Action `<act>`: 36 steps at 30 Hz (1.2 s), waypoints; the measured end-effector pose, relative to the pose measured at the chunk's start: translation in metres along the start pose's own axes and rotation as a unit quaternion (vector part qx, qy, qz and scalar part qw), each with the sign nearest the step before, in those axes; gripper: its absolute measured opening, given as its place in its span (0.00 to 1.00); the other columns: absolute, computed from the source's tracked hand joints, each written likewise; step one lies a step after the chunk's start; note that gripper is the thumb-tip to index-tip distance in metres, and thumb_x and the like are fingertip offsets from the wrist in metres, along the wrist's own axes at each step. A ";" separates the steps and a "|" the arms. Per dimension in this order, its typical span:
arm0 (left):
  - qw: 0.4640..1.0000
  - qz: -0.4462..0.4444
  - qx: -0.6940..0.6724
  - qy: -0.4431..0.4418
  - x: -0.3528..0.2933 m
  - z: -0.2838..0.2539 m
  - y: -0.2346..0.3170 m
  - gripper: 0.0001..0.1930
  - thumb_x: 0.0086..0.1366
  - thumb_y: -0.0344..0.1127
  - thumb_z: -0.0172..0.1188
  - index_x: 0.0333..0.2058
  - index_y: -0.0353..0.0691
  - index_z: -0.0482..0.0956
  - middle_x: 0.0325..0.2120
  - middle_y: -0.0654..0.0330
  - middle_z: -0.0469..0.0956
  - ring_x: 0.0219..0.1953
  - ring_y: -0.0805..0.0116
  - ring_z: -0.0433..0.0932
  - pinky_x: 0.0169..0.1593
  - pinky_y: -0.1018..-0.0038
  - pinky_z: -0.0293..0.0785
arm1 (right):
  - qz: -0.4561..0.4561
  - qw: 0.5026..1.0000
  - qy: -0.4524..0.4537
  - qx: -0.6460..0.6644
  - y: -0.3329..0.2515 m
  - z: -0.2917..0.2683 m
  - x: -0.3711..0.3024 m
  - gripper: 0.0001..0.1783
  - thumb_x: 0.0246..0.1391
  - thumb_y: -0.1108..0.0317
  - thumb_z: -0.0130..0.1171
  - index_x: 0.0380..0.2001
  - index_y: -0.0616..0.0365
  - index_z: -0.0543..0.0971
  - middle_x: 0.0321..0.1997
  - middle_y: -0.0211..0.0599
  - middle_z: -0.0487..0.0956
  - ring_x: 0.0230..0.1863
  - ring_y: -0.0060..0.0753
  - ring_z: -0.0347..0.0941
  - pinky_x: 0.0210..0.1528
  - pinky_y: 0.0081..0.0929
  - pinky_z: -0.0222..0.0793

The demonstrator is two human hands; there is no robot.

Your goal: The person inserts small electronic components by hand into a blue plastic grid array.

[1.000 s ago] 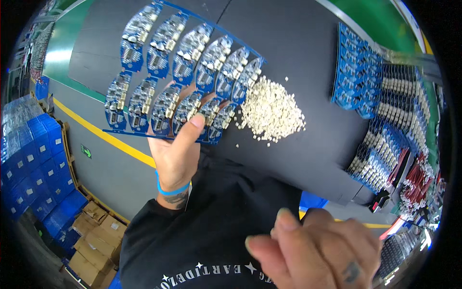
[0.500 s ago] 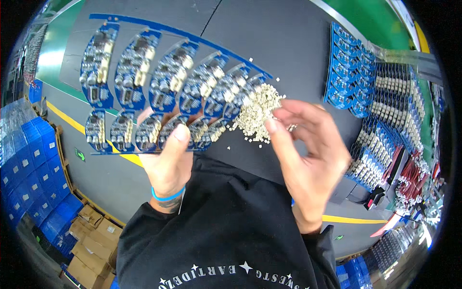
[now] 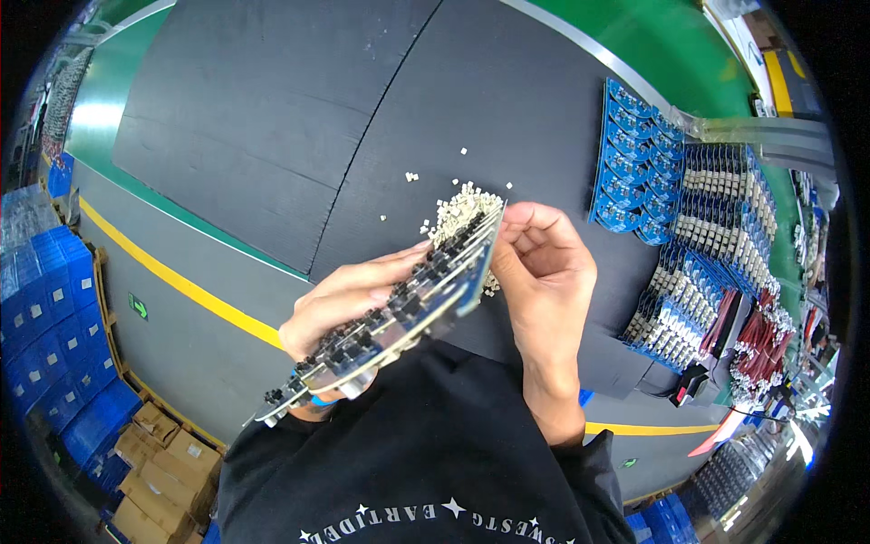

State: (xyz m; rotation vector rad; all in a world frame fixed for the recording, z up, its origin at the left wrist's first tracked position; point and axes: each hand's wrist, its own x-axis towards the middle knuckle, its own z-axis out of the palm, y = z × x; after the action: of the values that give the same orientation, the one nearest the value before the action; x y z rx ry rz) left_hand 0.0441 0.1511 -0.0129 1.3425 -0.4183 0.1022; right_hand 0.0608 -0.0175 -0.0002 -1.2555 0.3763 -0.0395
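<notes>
At far left, stacked blue boxes with white labels (image 3: 54, 335) stand near open-topped brown cardboard cartons (image 3: 188, 451), with a yellow painted line (image 3: 181, 279) crossing the gray floor beside them. A black, seamed work mat (image 3: 254, 118) covers the table before me. My left hand (image 3: 340, 295) grasps a blue panel of joined circuit boards studded with dark components (image 3: 419, 304), tilted steeply above the table's near edge. Behind its raised end, partly hidden, lies a heap of tiny cream-white blocks (image 3: 462, 210), a few strays scattered near it. My right hand (image 3: 548, 263) is curled at that end, fingertips close together against the panel's edge; whether they pinch anything, I cannot tell. At right, flat blue board panels (image 3: 634, 159) lie beside tightly packed rows of boards with cream connectors (image 3: 725, 218), next to bundled dark-red wires (image 3: 764, 343).
</notes>
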 end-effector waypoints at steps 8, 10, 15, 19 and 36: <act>0.992 -0.030 0.105 0.058 -0.004 0.005 0.008 0.13 0.58 0.32 0.55 0.39 0.31 0.66 0.38 0.35 0.71 0.43 0.36 0.71 0.46 0.51 0.70 | -0.006 0.999 -0.031 0.011 0.004 0.001 0.000 0.09 0.48 0.83 0.55 0.34 0.66 0.71 0.29 0.34 0.75 0.31 0.21 0.72 0.35 0.17 0.70; 0.995 -0.005 0.078 0.058 0.003 0.005 0.010 0.13 0.56 0.27 0.57 0.39 0.32 0.66 0.38 0.36 0.72 0.44 0.37 0.72 0.46 0.53 0.71 | 0.022 0.998 -0.041 0.032 0.004 -0.002 -0.001 0.10 0.46 0.82 0.58 0.34 0.65 0.71 0.30 0.33 0.75 0.32 0.19 0.72 0.36 0.14 0.69; 0.993 -0.003 0.118 0.032 0.007 0.002 0.011 0.13 0.53 0.20 0.57 0.37 0.32 0.67 0.37 0.37 0.73 0.43 0.40 0.73 0.45 0.56 0.72 | -0.023 0.999 -0.018 -0.041 0.004 0.001 0.000 0.10 0.47 0.83 0.55 0.35 0.67 0.71 0.31 0.34 0.74 0.32 0.20 0.71 0.36 0.15 0.69; 0.992 -0.009 0.119 0.039 0.008 0.003 0.012 0.12 0.51 0.17 0.57 0.35 0.31 0.68 0.35 0.38 0.74 0.42 0.42 0.74 0.44 0.58 0.73 | -0.054 0.998 -0.005 -0.038 0.005 0.001 0.003 0.12 0.47 0.84 0.56 0.37 0.67 0.70 0.31 0.34 0.74 0.33 0.20 0.72 0.37 0.15 0.69; 0.989 -0.012 0.104 0.101 0.009 0.009 0.010 0.12 0.48 0.16 0.59 0.33 0.30 0.69 0.33 0.40 0.75 0.36 0.52 0.78 0.39 0.67 0.74 | -0.050 0.998 -0.012 -0.033 0.010 0.002 0.006 0.12 0.45 0.82 0.59 0.35 0.64 0.72 0.31 0.34 0.75 0.32 0.19 0.72 0.35 0.14 0.70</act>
State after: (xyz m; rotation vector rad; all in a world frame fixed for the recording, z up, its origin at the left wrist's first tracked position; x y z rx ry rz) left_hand 0.0472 0.1438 0.0007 1.5246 -0.2236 0.2649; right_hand 0.0655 -0.0141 -0.0106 -1.3383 0.2965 -0.0973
